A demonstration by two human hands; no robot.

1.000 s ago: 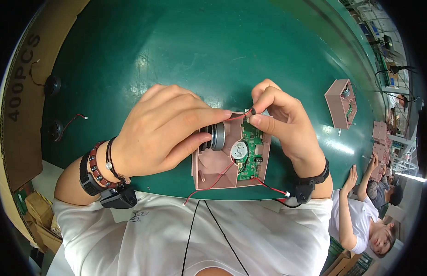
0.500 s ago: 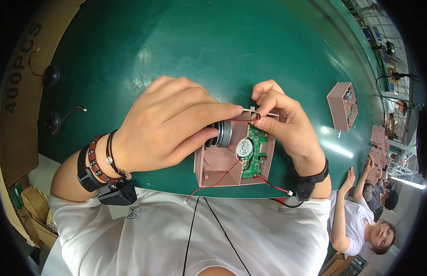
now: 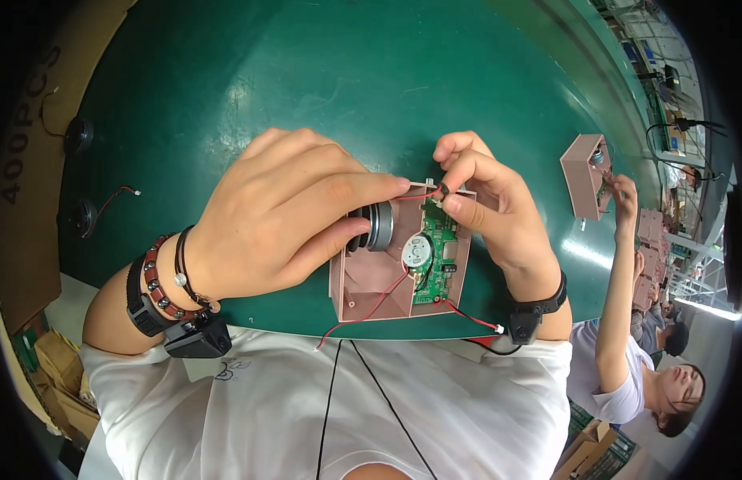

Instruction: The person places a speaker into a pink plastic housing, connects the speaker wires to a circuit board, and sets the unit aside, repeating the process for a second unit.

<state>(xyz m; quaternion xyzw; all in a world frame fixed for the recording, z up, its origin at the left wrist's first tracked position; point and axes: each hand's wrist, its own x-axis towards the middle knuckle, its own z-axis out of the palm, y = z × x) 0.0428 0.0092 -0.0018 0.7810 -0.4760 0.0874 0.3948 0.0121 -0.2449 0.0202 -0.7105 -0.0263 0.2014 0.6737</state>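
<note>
An open pink plastic housing [image 3: 363, 302] sits at the table's front edge, its inside facing up. A green circuit board [image 3: 443, 276] lies along its right side, with a round silver disc [image 3: 417, 252] beside it. My left hand [image 3: 287, 212] reaches over the housing's left wall, thumb and fingers closed around a round black-and-grey speaker [image 3: 379, 227]. From the speaker side a red-and-black wire [image 3: 419, 195] runs over the far part of the housing. My right hand [image 3: 503, 208] pinches this wire's end above the far end of the board; the fingertips partly hide the plug.
Two loose speakers [image 3: 83, 218] with wires lie at the left beside a cardboard box [image 3: 27, 200]. Another pink housing [image 3: 579, 180] stands at the right, a co-worker's hand [image 3: 624, 196] on it. Further pink housings [image 3: 651, 240] are beyond. Two plugged wires [image 3: 475, 318] hang from my housing's near side.
The co-worker's arm has stretched out to the housing on the right. My right fingers have shifted slightly on the wire end. My left hand keeps its grip on the speaker.
</note>
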